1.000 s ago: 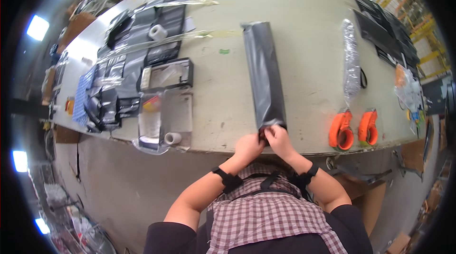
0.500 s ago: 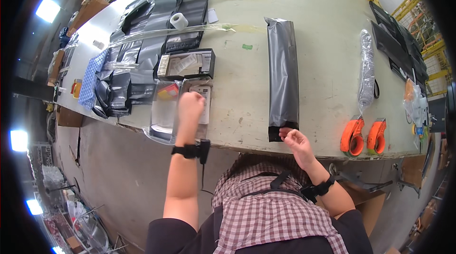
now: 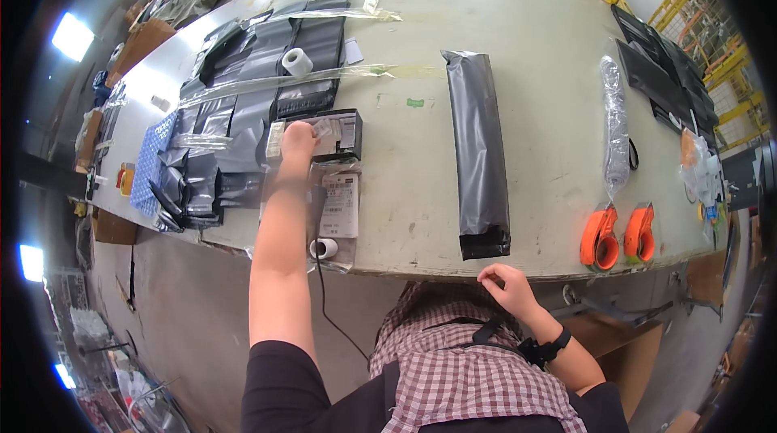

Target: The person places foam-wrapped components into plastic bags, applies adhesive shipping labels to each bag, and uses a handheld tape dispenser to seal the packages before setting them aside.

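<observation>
The two hands at a table (image 3: 396,182).
The left hand (image 3: 299,140) was over the black box (image 3: 358,132), table-left, its grip hidden; the right hand (image 3: 508,289), curled, closure unclear, was by the table's near edge; the black parcel (image 3: 477,142) lay mid-table.

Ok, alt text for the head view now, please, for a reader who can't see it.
A person's left hand is over a black open-topped box on a pale worktable; the right hand, fingers curled, hovers by its near edge. A long black plastic package lies mid-table; to its right are a clear-wrapped long item and two orange tape dispensers.
</observation>
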`<state>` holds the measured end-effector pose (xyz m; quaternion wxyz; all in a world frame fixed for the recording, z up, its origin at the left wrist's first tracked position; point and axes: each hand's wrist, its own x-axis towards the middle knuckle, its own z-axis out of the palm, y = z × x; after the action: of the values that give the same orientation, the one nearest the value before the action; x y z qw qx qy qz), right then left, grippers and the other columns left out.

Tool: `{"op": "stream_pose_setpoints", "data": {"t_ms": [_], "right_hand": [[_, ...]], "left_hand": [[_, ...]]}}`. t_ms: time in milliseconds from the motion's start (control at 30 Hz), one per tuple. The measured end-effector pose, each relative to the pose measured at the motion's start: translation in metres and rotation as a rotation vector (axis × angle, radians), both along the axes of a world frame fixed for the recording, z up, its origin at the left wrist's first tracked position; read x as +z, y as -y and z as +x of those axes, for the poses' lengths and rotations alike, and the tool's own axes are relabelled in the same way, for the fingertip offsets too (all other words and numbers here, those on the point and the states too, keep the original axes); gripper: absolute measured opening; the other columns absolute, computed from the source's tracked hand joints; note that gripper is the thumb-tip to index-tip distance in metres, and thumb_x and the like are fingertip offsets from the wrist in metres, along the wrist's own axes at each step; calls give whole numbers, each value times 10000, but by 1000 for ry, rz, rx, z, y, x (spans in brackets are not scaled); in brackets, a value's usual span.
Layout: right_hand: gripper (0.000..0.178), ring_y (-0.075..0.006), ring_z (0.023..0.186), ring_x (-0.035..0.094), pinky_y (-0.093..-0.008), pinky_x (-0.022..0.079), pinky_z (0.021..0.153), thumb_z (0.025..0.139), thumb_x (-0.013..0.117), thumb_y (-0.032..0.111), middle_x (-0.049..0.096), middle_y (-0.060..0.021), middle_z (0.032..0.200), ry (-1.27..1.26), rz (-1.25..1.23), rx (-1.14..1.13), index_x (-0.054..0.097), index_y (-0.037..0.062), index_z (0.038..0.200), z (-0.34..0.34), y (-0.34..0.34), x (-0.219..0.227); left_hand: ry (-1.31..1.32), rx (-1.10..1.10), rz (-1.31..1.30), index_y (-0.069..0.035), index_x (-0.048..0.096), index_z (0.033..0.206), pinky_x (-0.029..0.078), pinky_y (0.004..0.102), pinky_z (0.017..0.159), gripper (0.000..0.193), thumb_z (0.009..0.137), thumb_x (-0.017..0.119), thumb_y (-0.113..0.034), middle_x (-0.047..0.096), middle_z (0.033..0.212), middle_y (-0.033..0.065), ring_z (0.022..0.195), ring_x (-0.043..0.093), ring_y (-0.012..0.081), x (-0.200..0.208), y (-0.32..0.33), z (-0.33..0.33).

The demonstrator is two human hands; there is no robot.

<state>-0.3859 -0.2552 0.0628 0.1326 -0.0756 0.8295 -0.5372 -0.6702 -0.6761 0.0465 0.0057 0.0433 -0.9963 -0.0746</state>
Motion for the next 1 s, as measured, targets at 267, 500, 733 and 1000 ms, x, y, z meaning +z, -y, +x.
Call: {"op": "stream_pose_setpoints", "data": {"t_ms": [267,500,733,1000], "right_hand": [[60,-157,732,614,-261,484,682,807,567,12,633,-83,801,99,-88,-107,594,1,860,11,-2,-2],[60,-138,724,607,-256,480,684,814,563,15,630,-68,791,135,-106,-96,593,2,865,14,-1,-3],[194,-94,664,529,-223,445,623,896,513,147,604,-40,794,245,-333,-123,575,-6,998,4,-3,0],[216,-35,530,475,-173,381,468,872,596,239,567,-1,684,755,-808,-354,593,29,825,-2,-8,-1]], "left_hand": [[-73,-276,172,-42,695,772,475,339,682,196,624,742,-161,625,768,126,728,610,271,3,30,-7],[-132,-325,298,-18,685,809,477,312,655,174,670,714,-120,630,780,110,710,612,236,1,33,1],[-552,-648,221,-59,596,653,447,344,653,44,664,639,-60,582,704,84,717,562,254,58,-74,35],[-195,-1236,198,-109,579,886,444,339,757,212,696,618,-194,525,861,2,856,520,195,48,-245,188]]}}
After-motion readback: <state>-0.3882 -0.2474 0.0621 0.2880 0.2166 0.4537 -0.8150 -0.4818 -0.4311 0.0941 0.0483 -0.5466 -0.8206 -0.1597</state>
